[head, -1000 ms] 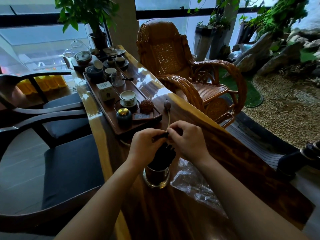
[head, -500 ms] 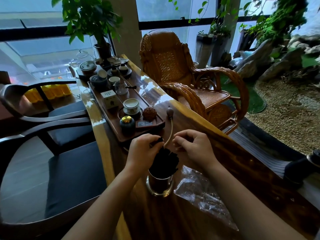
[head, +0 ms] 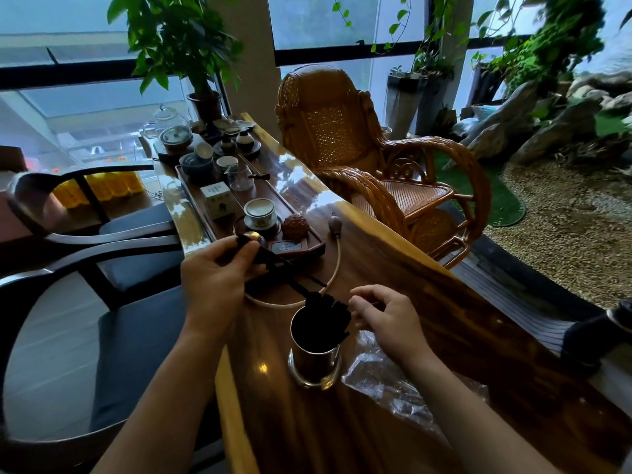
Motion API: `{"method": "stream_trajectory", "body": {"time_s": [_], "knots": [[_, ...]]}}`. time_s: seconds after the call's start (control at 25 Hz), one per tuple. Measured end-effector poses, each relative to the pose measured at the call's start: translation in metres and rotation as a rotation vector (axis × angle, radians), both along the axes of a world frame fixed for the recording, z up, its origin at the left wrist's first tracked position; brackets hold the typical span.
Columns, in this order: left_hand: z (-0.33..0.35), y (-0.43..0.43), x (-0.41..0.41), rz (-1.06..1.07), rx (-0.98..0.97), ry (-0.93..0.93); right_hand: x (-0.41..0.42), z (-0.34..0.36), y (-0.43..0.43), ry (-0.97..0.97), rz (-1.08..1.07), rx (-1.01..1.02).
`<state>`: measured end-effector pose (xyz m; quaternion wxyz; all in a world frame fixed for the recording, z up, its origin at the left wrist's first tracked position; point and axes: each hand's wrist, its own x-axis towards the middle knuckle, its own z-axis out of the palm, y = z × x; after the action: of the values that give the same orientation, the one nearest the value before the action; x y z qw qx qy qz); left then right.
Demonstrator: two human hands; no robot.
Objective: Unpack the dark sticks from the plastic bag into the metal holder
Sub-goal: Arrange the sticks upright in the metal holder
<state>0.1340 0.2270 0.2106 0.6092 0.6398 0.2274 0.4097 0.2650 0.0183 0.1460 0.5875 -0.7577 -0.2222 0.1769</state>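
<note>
A shiny metal holder [head: 314, 362] stands on the wooden table [head: 393, 422], with a bunch of dark sticks [head: 326, 314] leaning out of its top to the right. My left hand [head: 215, 282] is up and to the left of the holder and grips a few dark sticks [head: 284, 268], which slant down toward the holder's mouth. My right hand [head: 383, 316] hovers just right of the bunch, fingers curled and thumb against fingertips; whether it pinches anything is hidden. The crumpled clear plastic bag [head: 393, 381] lies on the table under my right forearm.
A long tea tray [head: 191, 186] with cups, a lidded bowl and small pots runs along the table beyond my hands. A cream tube with a bulb [head: 333, 224] curves beside it. Dark chairs [head: 102, 302] stand left, a wicker rocking chair [head: 359, 159] right.
My left hand has drawn up and left away from the holder with a few sticks in it. My right hand has dropped to the right side of the bunch.
</note>
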Motion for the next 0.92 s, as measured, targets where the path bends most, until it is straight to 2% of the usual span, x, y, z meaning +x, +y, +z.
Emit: {"method": "stream_trajectory", "body": {"time_s": [0.08,0.16,0.24,0.32,0.52,0.68,0.8,0.92], "knots": [[-0.002,-0.002,0.0,0.014,-0.293,-0.126,-0.005,0.004,0.007,0.144,0.001,0.067],[-0.01,-0.005,0.0,0.024,-0.516,-0.159,-0.009,0.011,0.015,0.393,0.028,0.195],[-0.02,-0.008,0.001,0.044,-0.646,-0.141,-0.01,0.016,0.021,0.534,0.005,0.324],[-0.03,-0.011,0.002,0.085,-0.745,-0.15,-0.012,0.019,0.022,0.571,-0.053,0.412],[-0.046,-0.012,-0.002,0.118,-0.942,-0.219,-0.017,0.018,0.021,0.535,-0.162,0.463],[-0.048,-0.023,-0.002,0.087,-1.013,-0.218,-0.021,0.023,0.022,0.52,-0.183,0.471],[-0.048,-0.039,0.001,0.077,-1.087,-0.195,-0.03,0.024,0.024,0.297,-0.207,0.318],[-0.053,-0.056,0.003,0.024,-1.172,-0.151,-0.027,0.031,0.022,0.105,-0.235,0.276]]}}
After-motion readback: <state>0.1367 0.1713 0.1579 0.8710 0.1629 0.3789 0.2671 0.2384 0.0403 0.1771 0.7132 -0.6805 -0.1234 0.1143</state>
